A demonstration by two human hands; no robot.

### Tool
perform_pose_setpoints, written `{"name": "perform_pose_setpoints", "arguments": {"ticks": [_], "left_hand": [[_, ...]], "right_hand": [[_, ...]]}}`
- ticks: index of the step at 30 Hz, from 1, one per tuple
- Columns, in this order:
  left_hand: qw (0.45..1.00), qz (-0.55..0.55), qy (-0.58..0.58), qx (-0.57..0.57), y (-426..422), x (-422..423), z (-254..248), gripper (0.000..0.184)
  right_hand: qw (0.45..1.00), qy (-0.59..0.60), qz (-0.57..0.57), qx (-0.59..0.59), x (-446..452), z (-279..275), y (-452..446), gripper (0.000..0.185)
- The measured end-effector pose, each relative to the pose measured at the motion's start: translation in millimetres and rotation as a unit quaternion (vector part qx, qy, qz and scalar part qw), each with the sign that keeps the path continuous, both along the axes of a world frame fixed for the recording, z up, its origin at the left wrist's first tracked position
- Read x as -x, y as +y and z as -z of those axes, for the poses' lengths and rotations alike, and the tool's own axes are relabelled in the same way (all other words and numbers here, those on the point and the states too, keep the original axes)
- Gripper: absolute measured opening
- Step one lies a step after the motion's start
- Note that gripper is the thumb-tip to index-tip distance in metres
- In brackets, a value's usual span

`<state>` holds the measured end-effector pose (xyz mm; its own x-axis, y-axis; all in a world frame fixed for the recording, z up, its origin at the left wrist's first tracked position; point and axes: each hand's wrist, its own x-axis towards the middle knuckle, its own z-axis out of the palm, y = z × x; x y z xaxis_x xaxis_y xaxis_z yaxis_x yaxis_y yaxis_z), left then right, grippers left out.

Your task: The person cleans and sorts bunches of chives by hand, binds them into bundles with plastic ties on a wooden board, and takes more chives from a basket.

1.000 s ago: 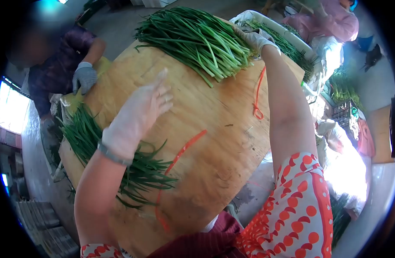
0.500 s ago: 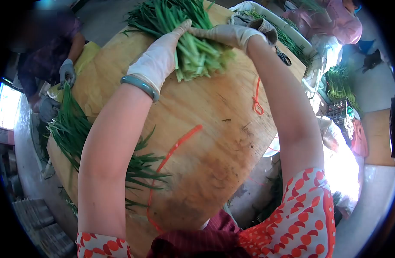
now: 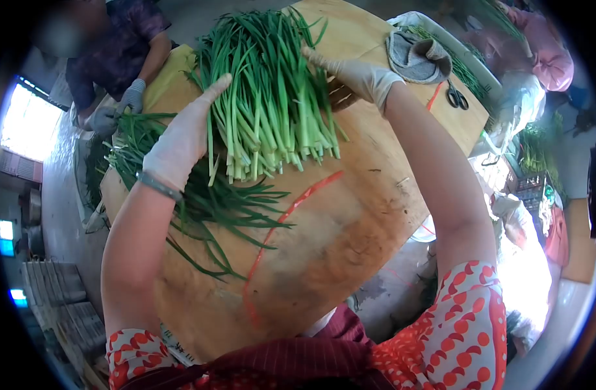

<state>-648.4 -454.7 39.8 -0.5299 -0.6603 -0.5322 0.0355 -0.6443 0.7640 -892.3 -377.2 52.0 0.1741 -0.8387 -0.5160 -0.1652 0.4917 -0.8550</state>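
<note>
Here | left hand (image 3: 179, 140), right hand (image 3: 359, 77) (both gloved) | thumbs extended | flanking greens (image 3: 265, 97)

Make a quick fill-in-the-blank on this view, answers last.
1. The left hand and right hand, flanking the large green bunch, wear whitish ____.
2. The long strip lying across the wooden table is coloured ____.
3. Near the grey cloth lie dark-handled ____.
Missing words: gloves; red; scissors.

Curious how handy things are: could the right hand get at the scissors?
Likely yes: the scissors lie uncovered on the wooden tabletop; the grey cloth sits beside the right hand without covering them.
</note>
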Motion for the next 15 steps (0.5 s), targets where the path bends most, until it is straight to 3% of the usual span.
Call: {"name": "perform_pose_setpoints", "arguments": {"ticks": [2,4,5,6,8,15], "left_hand": [[1.000,-0.015,0.021,0.003,-22.2,5.8,12.0,0.048],[0.997,-0.034,0.072,-0.010,-16.5,24.2,20.5,0.049],[0.997,-0.032,0.067,-0.016,-20.2,21.1,24.9,0.049],[0.997,-0.032,0.062,-0.021,-24.6,17.4,28.7,0.049],[0.996,-0.035,0.080,-0.014,-10.5,6.9,21.2,0.049],[0.989,-0.011,0.143,-0.046,9.6,-18.1,17.9,0.045]], "right_hand": [[0.993,-0.113,0.029,-0.020,-12.5,1.6,-10.8,0.087],[0.995,0.036,0.017,0.092,-38.9,33.3,-42.6,0.085],[0.994,-0.033,0.025,0.098,-49.9,41.0,-54.2,0.072],[0.995,-0.034,0.022,0.096,-50.7,47.7,-58.1,0.072],[0.982,-0.185,0.028,0.011,-65.0,33.2,-48.3,0.061],[0.974,-0.223,0.039,0.014,-88.7,29.6,-29.8,0.059]]}}
